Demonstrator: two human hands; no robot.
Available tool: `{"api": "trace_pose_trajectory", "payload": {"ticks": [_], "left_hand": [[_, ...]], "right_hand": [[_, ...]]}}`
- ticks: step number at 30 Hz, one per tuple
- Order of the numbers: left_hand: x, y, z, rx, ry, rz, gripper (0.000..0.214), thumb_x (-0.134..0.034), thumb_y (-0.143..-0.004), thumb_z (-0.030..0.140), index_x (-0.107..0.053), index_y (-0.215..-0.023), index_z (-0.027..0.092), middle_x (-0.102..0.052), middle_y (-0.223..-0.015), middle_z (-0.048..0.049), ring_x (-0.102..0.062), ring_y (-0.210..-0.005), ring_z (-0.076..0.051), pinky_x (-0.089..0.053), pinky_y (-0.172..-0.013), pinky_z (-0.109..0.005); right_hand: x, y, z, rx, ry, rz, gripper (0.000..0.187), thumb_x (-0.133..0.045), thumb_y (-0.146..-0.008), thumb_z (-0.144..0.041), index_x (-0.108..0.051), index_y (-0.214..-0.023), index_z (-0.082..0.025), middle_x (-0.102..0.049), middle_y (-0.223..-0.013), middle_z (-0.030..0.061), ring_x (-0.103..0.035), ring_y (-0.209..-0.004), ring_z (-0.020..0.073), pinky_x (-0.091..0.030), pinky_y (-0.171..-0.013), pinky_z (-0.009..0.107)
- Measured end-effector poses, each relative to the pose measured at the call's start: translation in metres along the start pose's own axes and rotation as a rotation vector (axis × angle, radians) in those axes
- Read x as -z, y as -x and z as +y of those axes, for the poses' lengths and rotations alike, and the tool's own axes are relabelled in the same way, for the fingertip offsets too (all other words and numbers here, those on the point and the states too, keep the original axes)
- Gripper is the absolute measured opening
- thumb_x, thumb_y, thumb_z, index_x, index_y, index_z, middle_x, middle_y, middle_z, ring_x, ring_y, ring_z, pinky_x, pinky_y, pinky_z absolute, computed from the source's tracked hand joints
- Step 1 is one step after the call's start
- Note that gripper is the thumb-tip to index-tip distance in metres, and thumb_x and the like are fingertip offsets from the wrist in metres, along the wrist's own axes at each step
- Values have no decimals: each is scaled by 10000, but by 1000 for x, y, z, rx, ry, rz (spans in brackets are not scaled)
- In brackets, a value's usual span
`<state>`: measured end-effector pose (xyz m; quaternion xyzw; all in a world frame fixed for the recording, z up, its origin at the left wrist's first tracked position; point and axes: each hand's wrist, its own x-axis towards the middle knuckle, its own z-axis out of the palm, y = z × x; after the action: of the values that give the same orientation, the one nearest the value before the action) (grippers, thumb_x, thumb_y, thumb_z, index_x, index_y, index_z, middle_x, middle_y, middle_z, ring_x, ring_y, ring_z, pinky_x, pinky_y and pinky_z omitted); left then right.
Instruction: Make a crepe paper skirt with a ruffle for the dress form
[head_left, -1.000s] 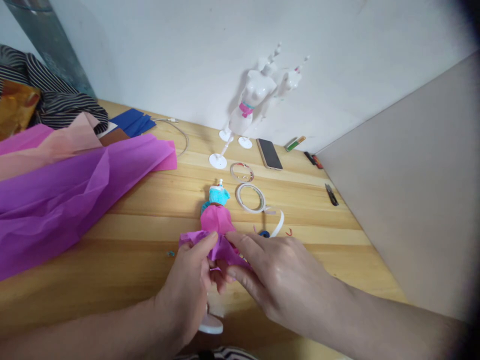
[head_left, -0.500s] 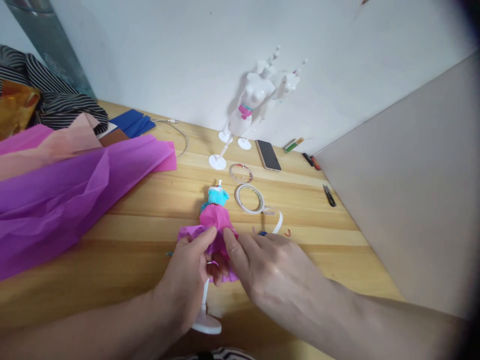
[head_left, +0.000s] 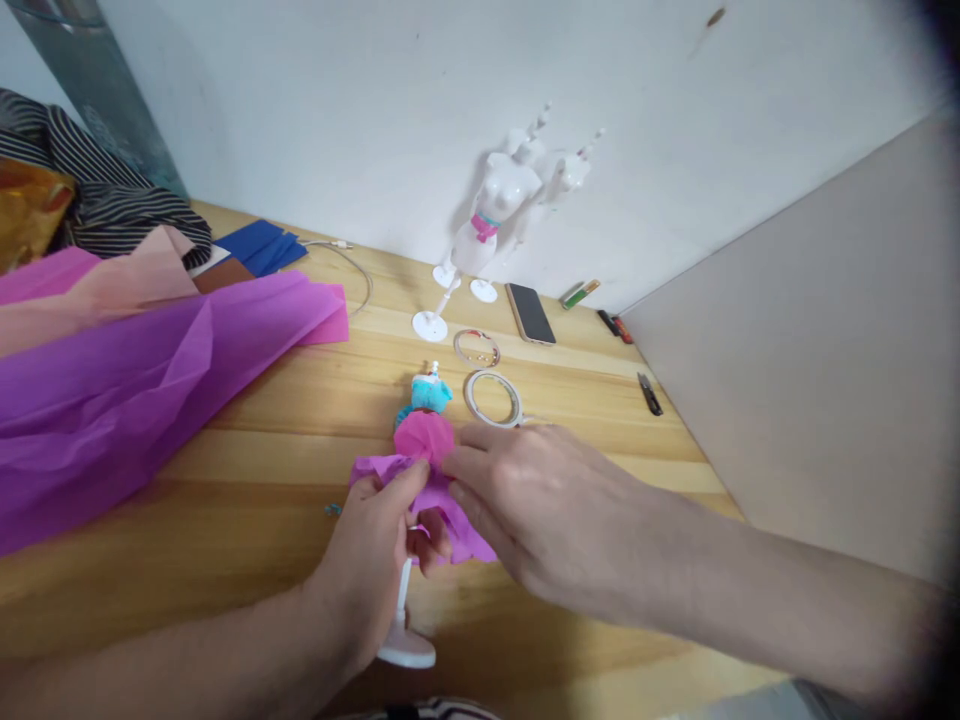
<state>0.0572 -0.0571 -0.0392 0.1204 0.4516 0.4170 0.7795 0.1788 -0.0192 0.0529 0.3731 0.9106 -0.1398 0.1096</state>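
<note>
A small mannequin on a white stand (head_left: 406, 645) leans away from me, dressed in a turquoise top (head_left: 430, 394) and a paper skirt with a pink upper layer (head_left: 424, 438) and a purple lower layer (head_left: 466, 530). My left hand (head_left: 379, 535) is closed around the skirt and stand from the left, its thumb pressing the purple paper. From the right, my right hand (head_left: 525, 490) pinches the skirt's edge where pink meets purple. Its fingertips are partly hidden.
Bare white mannequins (head_left: 480, 235) stand by the wall. Tape rolls (head_left: 493, 398), a phone (head_left: 530, 313) and a cutter (head_left: 649, 394) lie beyond my hands. Purple crepe paper (head_left: 150, 400) spreads at left, near blue paper (head_left: 261, 247) and a cable (head_left: 364, 270).
My right hand has shifted up along the skirt, its fingers now at the pink layer's right edge. The purple layer flares further right. My left hand keeps its hold.
</note>
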Motion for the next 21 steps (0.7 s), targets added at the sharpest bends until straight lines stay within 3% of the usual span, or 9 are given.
{"api": "trace_pose_trajectory", "payload": {"ticks": [4,10,15,21], "left_hand": [[-2,2,3,10,-38,33,257,-618,-767,400,-511,-663,190,-527,-493,26,-471,-442,-101,-317,-450,-230],[1,1,1,-31,-46,7,257,-621,-751,394,-545,-626,182,-537,-480,11,-454,-431,-102,-315,-433,-231],[1,-1,1,-40,-76,-19,234,-593,-740,323,-520,-564,186,-523,-463,9,-436,-416,-100,-297,-420,-233],[-1,-1,4,-55,-21,-33,200,-609,-677,308,-496,-548,207,-478,-455,28,-422,-427,-107,-277,-421,-241]], "right_hand": [[16,-16,8,14,-41,-95,123,-559,-818,-109,-645,-739,-150,-633,-711,32,-525,-585,105,-331,-512,227],[33,-35,5,29,156,-292,183,-570,-706,23,-650,-666,-137,-616,-609,14,-460,-488,87,-265,-463,238],[34,-38,1,200,332,-231,201,-553,-785,-5,-659,-703,-154,-589,-563,-15,-394,-427,76,-206,-459,259],[26,-42,-4,326,389,-171,260,-603,-807,-53,-631,-581,-177,-616,-599,5,-504,-537,108,-271,-500,261]]}}
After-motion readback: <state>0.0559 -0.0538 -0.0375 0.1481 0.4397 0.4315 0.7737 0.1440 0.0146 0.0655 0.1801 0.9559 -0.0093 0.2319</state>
